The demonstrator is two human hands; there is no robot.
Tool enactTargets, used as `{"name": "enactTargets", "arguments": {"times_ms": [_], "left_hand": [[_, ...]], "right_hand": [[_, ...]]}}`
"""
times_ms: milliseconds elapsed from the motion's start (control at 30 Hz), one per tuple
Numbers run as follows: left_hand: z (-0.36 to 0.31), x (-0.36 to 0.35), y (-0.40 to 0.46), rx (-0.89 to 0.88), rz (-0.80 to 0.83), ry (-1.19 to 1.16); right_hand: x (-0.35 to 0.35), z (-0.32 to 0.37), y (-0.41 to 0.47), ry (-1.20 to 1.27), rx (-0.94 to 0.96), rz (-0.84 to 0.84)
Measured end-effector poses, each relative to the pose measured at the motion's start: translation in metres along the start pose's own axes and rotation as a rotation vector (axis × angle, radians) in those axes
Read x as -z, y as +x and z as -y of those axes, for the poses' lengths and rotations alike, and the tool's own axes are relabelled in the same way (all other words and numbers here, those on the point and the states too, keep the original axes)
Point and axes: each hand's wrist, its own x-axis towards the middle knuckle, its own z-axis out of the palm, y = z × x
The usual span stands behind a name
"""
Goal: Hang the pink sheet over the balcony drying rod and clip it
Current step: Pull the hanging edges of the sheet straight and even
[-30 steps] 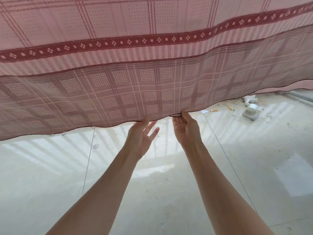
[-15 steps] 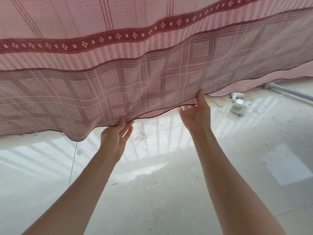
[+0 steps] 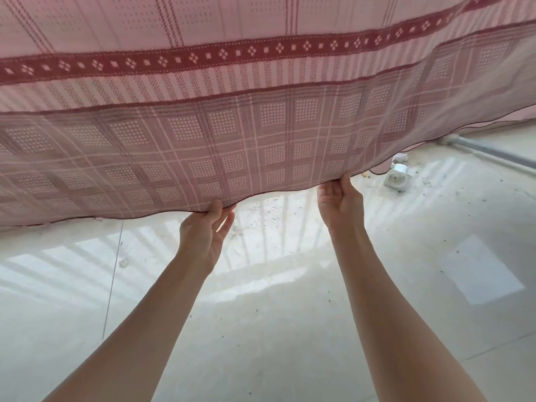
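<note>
The pink sheet [image 3: 261, 111], checked with a dark red patterned band, hangs across the whole upper half of the view. Its dark-hemmed lower edge dips in the middle. My left hand [image 3: 204, 233] pinches that hem from below, thumb on the near side and fingers behind the cloth. My right hand [image 3: 340, 201] grips the hem a little to the right and higher. The drying rod and any clips are out of view.
Below lies a pale glossy tiled floor [image 3: 275, 314] with dust and small debris. A white socket-like block [image 3: 397, 178] lies at the right near a grey pipe [image 3: 493, 152] along the floor's edge.
Both hands have shifted along the hem and now hold it further apart than a second ago. The view has swung, so the sheet's dip sits between the hands.
</note>
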Motion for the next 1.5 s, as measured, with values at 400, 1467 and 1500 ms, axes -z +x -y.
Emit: {"name": "enactTargets", "arguments": {"times_ms": [400,1467,1500], "left_hand": [[0.001,-0.004,0.006,0.031,-0.030,-0.058],[-0.033,0.024,0.026,0.180,0.135,-0.110],[-0.030,0.020,0.024,0.200,0.139,-0.148]], "right_hand": [[-0.016,0.008,0.000,0.079,0.003,-0.123],[-0.043,0.057,-0.040,-0.460,0.169,-0.273],[-0.042,0.062,-0.038,-0.465,0.147,-0.259]]}}
